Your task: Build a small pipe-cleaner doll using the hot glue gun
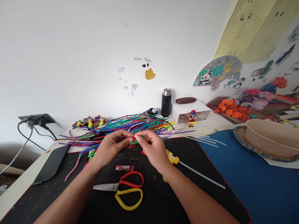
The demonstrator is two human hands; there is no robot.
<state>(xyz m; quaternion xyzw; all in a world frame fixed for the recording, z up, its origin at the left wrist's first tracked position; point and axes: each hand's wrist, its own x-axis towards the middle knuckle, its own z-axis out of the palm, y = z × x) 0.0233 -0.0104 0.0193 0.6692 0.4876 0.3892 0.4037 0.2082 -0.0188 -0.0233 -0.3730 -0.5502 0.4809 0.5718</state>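
Note:
Fingertips nearly meeting, my left hand and my right hand pinch a small red fuzzy piece, seemingly pipe cleaner, above the black mat. The fingers cover most of it. Behind them spreads a heap of colourful pipe cleaners. Below my hands lie scissors with one red and one yellow handle, blades pointing left. A pink lighter rests just above the scissors. My right hand and forearm partly hide a yellow glue gun, with a long translucent glue stick extending from it.
A phone lies on the mat's left. Small pipe-cleaner figures sit at the back left. A black flask stands by a white box, with a figure before it. To the right is a beige basin; loose glue sticks lie nearer.

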